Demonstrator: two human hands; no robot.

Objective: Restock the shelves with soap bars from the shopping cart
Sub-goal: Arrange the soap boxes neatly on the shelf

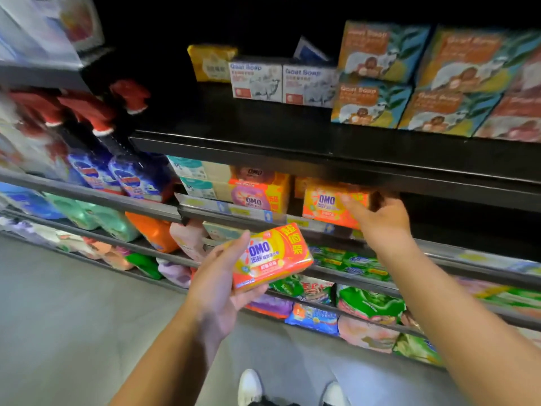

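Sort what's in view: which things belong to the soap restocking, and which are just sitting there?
In the job: OMO soap pack gripped by the left hand; shelved OMO pack at the right hand; its shelf.
Just there: Goat Soap boxes; blue detergent bottles; green packs below.
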